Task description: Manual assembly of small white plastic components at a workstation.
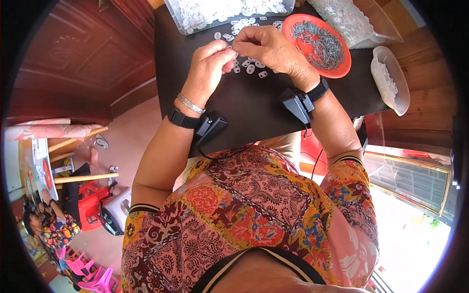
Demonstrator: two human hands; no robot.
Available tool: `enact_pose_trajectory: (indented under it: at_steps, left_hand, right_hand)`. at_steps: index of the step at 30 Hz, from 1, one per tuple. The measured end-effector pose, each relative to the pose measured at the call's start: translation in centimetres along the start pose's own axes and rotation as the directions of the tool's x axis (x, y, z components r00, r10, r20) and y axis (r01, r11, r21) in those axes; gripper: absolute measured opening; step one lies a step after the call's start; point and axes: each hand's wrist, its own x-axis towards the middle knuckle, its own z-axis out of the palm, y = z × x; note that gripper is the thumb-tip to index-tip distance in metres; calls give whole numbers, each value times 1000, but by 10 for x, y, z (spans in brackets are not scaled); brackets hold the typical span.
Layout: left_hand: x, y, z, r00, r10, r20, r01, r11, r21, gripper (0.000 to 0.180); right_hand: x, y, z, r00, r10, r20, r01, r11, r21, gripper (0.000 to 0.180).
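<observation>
Both hands pinching something tiny over a dark tabletop (254, 107)

Far left there's a plastic chair (93, 202) down on the floor, well away from the work; then the left hand (210, 68), grip pinched narrow with fingertips meeting the right hand's, whatever's between them is too small to make out; just under the hands a scatter of small white plastic pieces (251, 66) on the tabletop, more of them in a clear tray (229, 10) at the far edge; right hand (268, 49) also pinched tight; further right an orange plate (317, 44) piled with small grey metal bits, then a clear scoop-like container (391, 80) near the right edge; both wrists wear black strapped gadgets
</observation>
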Motion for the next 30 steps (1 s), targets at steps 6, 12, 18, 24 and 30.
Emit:
enact_pose_trajectory:
  at_steps: [6,12,18,24,30]
  left_hand:
    - [0,-2,1,999,50,-8,-51,999,-9,14]
    - [3,-3,-2,999,40,-29,-39,999,32,12]
    - [5,1,-2,989,6,-145,-16,997,-70,12]
    - [4,7,-3,983,1,-184,-22,994,-108,12]
    - [4,6,-3,981,36,-189,-57,993,-107,12]
  right_hand:
    - [-2,-4,-2,1000,-15,-10,15,1000,-12,20]
    - [-1,-3,2,993,-92,-79,76,978,-192,20]
    - [-5,-8,-36,939,-121,-323,7,943,-334,18]
    - [-16,9,-106,984,-71,-166,-81,647,-758,21]
    - [-24,47,-112,979,145,-142,-196,488,-851,20]
